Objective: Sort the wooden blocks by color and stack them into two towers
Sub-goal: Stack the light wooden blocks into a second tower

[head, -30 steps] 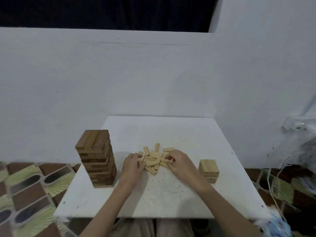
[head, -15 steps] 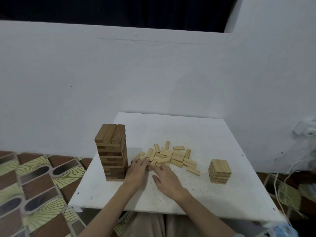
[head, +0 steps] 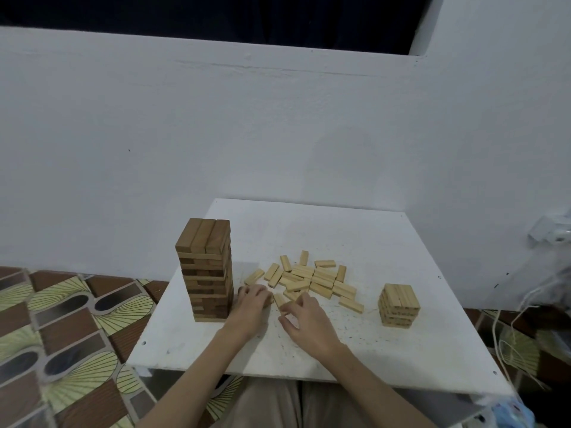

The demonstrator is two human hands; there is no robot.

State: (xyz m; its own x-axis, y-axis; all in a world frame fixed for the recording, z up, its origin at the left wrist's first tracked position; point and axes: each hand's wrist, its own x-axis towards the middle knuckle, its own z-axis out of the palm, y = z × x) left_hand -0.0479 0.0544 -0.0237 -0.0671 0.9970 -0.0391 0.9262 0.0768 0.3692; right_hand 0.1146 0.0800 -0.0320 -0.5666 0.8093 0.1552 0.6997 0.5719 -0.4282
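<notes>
Two towers stood on the white bench [head: 386, 248] as we worked: the tall dark tower [head: 205, 270] at the left and the short light tower [head: 398, 305] at the right, well apart from each other. Between them lay the loose light blocks [head: 312, 279], scattered flat and pointing every which way, some overlapping.

Our left hand [head: 251, 304] rested at the near left edge of that scatter, just beside the foot of the dark tower, its fingers curled down over something; we could not tell whether it gripped a block or merely pressed on the bench. Our right hand [head: 304, 319] sat just beside it, fingers bent around the near end of a single block [head: 279, 299] whose long axis ran roughly near to far. Whether the fingers had truly closed on it was hard to make out.

The relation that mattered, as we judged it, was this: the light tower lay well to the right of both hands, with the right hand nearer, so any block taken here would need carrying rightward across the near side of the pile.

Both palms hid the blocks beneath them. A white cord [head: 506, 332] and a wall fitting [head: 547, 231] showed at the right, partly cut off.
</notes>
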